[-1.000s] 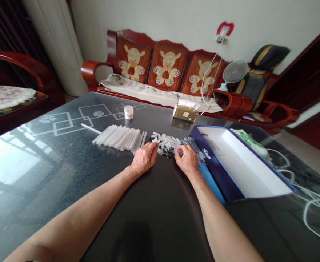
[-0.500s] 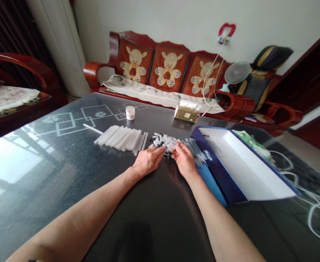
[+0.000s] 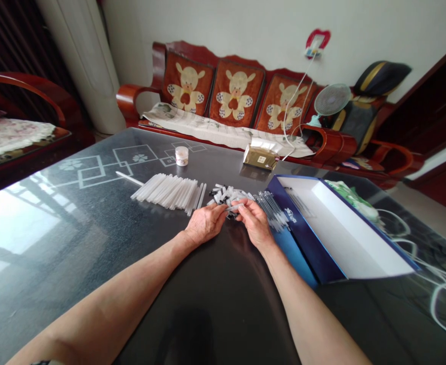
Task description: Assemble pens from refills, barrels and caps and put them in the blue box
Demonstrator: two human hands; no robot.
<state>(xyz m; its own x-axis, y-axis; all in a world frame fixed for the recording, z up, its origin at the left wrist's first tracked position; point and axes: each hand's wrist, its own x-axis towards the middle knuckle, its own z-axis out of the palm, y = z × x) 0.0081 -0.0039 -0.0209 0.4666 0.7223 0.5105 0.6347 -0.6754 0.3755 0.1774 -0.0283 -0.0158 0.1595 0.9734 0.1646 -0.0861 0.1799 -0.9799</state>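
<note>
Near the middle of the dark table, my left hand [image 3: 207, 222] and my right hand [image 3: 256, 221] meet fingertip to fingertip. Between them is a small whitish piece [image 3: 235, 207], pinched by the fingers of both hands. Just behind the fingers lies a pile of short white and black pieces [image 3: 223, 193], partly covered by the hands. Left of the pile, many white tubes [image 3: 170, 191] lie side by side in a row. Thin clear and dark rods [image 3: 271, 209] lie right of my right hand, against the blue box.
An open blue box [image 3: 360, 230] with a white inside stands on the right of the table [image 3: 105, 243]. Farther back are a small white jar [image 3: 182, 156] and a tissue box [image 3: 261, 156]. White cables [image 3: 441, 299] lie at the right edge.
The fingertips have shifted slightly, and the whitish piece between them now shows more clearly, lying across from hand to hand. Both arms stay almost in place.
</note>
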